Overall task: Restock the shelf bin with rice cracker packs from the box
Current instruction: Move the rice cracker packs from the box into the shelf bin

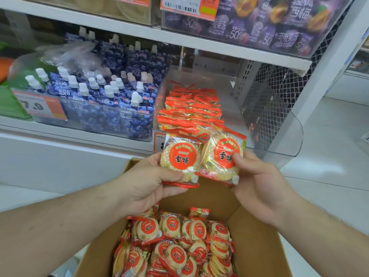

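My left hand [146, 180] grips one rice cracker pack [180, 158], a round pale cracker under a red label, by its lower left edge. My right hand [257, 182] pinches a second pack [224, 155] beside it, thumb on its right side. Both packs are held side by side just in front of the clear shelf bin [279, 136], where several red-edged packs [191, 108] stand in rows on its left side. Below my hands the open cardboard box [259, 246] holds many more packs [177, 246].
Blue spouted jelly pouches [103, 96] fill the bin to the left, behind an orange price tag [40, 106]. Purple jelly bags [269, 23] sit on the shelf above. A mesh side panel [279, 82] closes the shelf's right end; pale floor lies beyond.
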